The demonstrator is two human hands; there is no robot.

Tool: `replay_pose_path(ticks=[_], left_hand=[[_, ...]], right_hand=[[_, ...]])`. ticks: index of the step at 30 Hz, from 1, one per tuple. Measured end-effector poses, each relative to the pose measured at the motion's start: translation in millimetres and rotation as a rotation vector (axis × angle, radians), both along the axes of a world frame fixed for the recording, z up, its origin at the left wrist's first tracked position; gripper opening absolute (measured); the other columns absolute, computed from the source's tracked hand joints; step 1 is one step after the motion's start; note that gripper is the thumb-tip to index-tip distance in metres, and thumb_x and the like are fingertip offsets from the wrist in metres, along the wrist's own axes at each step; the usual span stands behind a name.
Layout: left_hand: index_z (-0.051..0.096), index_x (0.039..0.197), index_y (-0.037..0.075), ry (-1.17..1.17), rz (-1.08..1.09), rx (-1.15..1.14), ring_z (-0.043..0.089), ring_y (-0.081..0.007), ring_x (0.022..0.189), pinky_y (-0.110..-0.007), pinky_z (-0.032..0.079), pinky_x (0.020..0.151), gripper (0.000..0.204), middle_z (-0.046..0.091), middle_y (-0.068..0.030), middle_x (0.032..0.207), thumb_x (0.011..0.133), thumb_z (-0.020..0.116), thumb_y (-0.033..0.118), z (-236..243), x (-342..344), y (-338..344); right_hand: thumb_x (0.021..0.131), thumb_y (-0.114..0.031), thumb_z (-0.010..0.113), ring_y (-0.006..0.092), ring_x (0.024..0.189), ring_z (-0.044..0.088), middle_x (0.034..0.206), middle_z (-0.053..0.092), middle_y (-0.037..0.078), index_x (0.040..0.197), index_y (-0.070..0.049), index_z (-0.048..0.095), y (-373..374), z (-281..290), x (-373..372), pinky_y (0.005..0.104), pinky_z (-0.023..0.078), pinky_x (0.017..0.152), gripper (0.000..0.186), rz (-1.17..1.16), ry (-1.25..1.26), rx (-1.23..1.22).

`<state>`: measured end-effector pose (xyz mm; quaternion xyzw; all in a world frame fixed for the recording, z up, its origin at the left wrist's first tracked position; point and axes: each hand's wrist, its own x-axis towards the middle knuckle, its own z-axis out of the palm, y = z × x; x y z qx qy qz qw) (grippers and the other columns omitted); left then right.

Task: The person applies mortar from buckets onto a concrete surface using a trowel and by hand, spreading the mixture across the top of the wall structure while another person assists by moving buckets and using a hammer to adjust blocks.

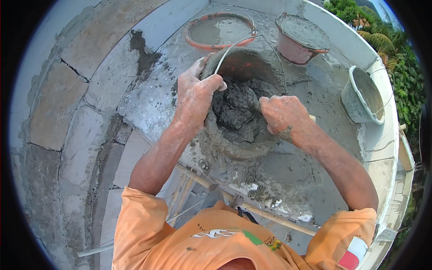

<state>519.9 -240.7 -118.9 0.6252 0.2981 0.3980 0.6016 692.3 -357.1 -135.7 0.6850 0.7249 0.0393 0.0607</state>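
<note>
A mortar-caked bucket [245, 150] stands in front of me, its mouth facing up toward me and a thin wire handle [234, 43] arching over it. Thick wet grey mortar [238, 108] lies heaped inside. My left hand [198, 85] grips the left rim, thumb over the edge and fingers round the outside. Closed in a fist at the bucket's right side, my right hand [284, 116] holds a trowel by its handle; the pale handle end [312, 118] pokes out behind the fist. The trowel's blade is mostly hidden in the mortar. Both hands are smeared with grey.
Behind the bucket sit an orange-rimmed tub [191, 44] of grey water and a reddish bucket [294, 47] of grey mix. A tilted grey bucket [355, 99] rests by the low wall [351, 31] at right. Block wall [58, 108] rises left; bamboo poles [265, 216] lie below.
</note>
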Motion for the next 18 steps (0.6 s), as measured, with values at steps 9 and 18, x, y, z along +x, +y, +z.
replay_pose_path(ticks=[9,18], left_hand=[[0.060,0.125,-0.005,-0.066,-0.006,-0.015,0.059,-0.0131,0.087,-0.026,0.047,0.080,0.055,0.065,-0.0064,0.099,0.071,0.060,0.004,-7,7,2],[0.058,0.129,-0.004,-0.041,0.043,-0.070,0.063,-0.0155,0.087,-0.028,0.051,0.081,0.054,0.065,-0.0090,0.104,0.076,0.058,0.005,-16,8,14]], right_hand=[[0.073,-0.007,0.065,0.0356,0.076,0.070,0.074,0.068,0.021,0.089,0.006,0.065,-10,19,-14,0.0444,0.058,0.065,0.020,-0.038,0.296,-0.259],[0.078,-0.020,0.063,0.0369,0.079,0.068,0.080,0.067,0.024,0.101,0.006,0.065,-43,34,20,0.0465,0.055,0.070,0.035,-0.221,0.499,-0.320]])
